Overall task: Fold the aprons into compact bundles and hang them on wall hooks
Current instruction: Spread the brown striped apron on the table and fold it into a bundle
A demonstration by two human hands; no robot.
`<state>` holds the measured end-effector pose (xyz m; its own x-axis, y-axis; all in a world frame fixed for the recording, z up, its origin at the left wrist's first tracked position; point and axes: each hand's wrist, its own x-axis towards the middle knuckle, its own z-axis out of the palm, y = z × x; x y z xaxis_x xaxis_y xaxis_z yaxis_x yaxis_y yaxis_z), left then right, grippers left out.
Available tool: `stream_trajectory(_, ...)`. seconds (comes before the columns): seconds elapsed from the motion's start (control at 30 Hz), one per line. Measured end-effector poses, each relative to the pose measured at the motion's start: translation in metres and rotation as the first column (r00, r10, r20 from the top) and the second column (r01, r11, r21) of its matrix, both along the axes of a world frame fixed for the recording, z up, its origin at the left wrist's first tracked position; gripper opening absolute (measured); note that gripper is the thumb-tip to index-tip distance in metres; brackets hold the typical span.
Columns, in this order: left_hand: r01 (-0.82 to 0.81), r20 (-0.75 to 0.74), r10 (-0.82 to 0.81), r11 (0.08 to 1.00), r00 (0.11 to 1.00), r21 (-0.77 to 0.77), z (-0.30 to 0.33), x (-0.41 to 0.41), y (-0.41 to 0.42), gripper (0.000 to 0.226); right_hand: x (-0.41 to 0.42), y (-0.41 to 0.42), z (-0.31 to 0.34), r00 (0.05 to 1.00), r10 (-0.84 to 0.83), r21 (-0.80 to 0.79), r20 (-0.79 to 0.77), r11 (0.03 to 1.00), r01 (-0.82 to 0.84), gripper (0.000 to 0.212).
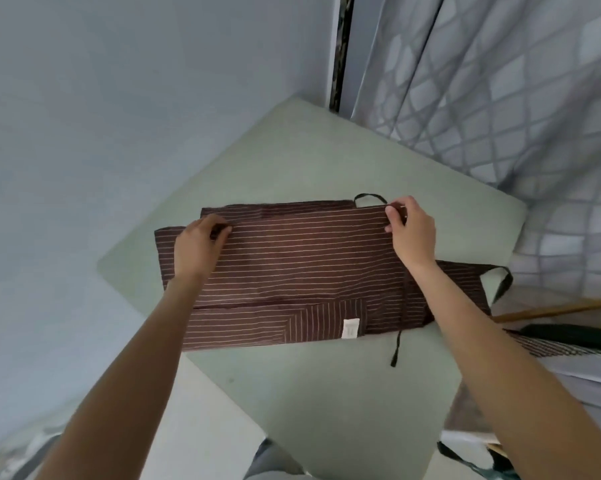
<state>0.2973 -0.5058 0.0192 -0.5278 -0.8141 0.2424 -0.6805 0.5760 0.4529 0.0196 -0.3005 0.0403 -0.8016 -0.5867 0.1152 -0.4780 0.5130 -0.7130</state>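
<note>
A brown apron (302, 268) with thin white stripes lies partly folded on a pale green table (326, 161). My left hand (198, 249) pinches the folded edge at the apron's far left. My right hand (411, 233) pinches the far right corner of the same fold. A black strap loop (368, 197) sticks out beyond the far edge, another black strap (396, 348) trails off the near edge, and a third strap (503, 278) hangs off the right side. A white label (350, 329) shows near the front.
A blue-grey wall (119, 98) stands close on the left. A patterned curtain (517, 98) hangs at the right. More striped cloth (548, 346), a dark object and a wooden stick (555, 308) lie to the right of the table.
</note>
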Motion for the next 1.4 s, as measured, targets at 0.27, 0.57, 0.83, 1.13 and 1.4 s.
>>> stream_trajectory(0.27, 0.029, 0.178, -0.053, 0.99, 0.983, 0.139, -0.055, -0.067, -0.108, 0.014, -0.064, -0.118, -0.056, 0.99, -0.125, 0.198, -0.068, 0.971, 0.136, 0.025)
stream_trajectory(0.57, 0.054, 0.418, -0.138, 0.977, 0.898, 0.208, -0.122, -0.102, -0.146, 0.023, -0.095, -0.147, -0.136, 0.999, -0.011, 0.415, 0.037, 0.91, -0.005, 0.023)
stream_trajectory(0.83, 0.052, 0.391, -0.086, 0.994, 0.917, 0.095, -0.139, -0.1, -0.151, 0.021, -0.103, -0.156, -0.155, 0.998, -0.001, 0.502, -0.063, 0.864, 0.033, 0.029)
stream_trajectory(1.13, 0.074, 0.363, -0.049, 0.996, 0.93, -0.055, -0.144, -0.124, -0.123, 0.026, -0.084, -0.146, -0.148, 0.998, 0.025, 0.352, -0.062, 0.936, -0.002, 0.038)
stream_trajectory(1.4, 0.595, 0.272, -0.683, 0.727, 0.678, 0.342, -0.134, -0.201, 0.037, 0.066, -0.03, 0.012, -0.134, 0.966, -0.118, 0.314, -0.229, 0.93, 0.188, 0.03)
